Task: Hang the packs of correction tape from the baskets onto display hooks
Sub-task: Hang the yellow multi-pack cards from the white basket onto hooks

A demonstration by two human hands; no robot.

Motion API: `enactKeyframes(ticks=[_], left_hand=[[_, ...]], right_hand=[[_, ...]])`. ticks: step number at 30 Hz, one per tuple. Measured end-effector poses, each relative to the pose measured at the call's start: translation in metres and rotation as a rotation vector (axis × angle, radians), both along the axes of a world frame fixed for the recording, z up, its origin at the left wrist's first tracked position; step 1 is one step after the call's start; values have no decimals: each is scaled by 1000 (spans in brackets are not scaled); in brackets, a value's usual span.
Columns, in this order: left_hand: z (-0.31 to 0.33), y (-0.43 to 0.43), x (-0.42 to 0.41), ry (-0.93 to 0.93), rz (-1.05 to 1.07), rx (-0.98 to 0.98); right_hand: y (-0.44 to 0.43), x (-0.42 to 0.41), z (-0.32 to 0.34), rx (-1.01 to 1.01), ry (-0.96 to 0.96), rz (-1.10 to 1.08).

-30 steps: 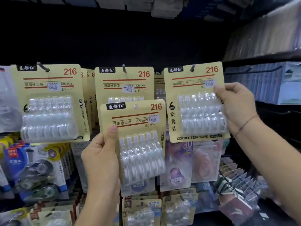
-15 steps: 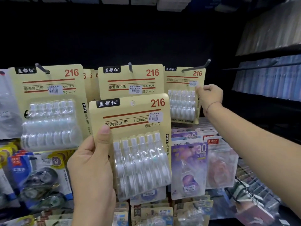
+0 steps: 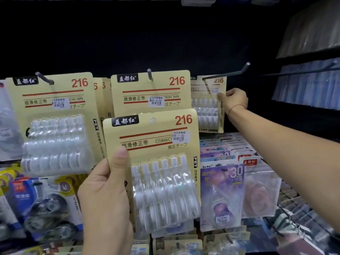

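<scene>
My left hand [image 3: 105, 199] grips a yellow pack of correction tape [image 3: 156, 162] by its left edge, thumb on the front, held up in front of the display. My right hand [image 3: 234, 100] reaches far in and pinches the right edge of another yellow pack [image 3: 207, 107], which hangs deep at the back of a long metal hook [image 3: 228, 72]. Two more hooks to the left carry the same yellow packs, the middle one [image 3: 150, 92] and the left one [image 3: 53, 115]. No basket is in view.
Lower hooks carry other stationery: purple and pink tape packs [image 3: 222, 196] at the right, blue-carded tape dispensers [image 3: 44, 205] at the lower left. A dark back panel fills the top. Shelves with stacked goods [image 3: 309, 85] stand at the right.
My right hand has pushed its pack further back along the right hook, exposing the hook's long shaft. The pack in my left hand has come closer to the camera.
</scene>
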State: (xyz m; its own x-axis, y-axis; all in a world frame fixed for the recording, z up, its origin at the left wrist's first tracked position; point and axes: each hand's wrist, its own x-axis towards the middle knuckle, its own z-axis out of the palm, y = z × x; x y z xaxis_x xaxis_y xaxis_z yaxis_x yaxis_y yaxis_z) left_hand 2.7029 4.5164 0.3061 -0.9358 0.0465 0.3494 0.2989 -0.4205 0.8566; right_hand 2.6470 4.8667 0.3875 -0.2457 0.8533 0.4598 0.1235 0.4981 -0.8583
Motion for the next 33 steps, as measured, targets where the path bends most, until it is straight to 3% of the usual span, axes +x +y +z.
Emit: enactKeyframes(ticks=[8, 12, 14, 17, 20, 23, 26, 29, 33], left_hand=[[2, 11, 24, -49, -44, 77], [2, 17, 43, -18, -73, 72], [-1, 18, 49, -1, -94, 69], [-1, 21, 65, 25, -178, 44], [-1, 18, 68, 238, -138, -123], [-12, 17, 37, 606, 156, -554], [-27, 24, 5, 777, 441, -881], [-31, 27, -9, 854, 562, -1043], [-33, 29, -15, 924, 645, -1103]], right_hand=[[-108, 129, -45, 116, 187, 344], [-178, 200, -63, -72, 60, 816], [-192, 216, -74, -177, 25, 920], [-190, 222, -80, -237, 102, 805], [-174, 221, -66, -292, 252, 703], [-148, 219, -40, -248, 373, 546], [-128, 212, -19, -185, 389, 477], [-114, 202, -13, -211, 366, 436], [-109, 195, -15, -172, 320, 399]])
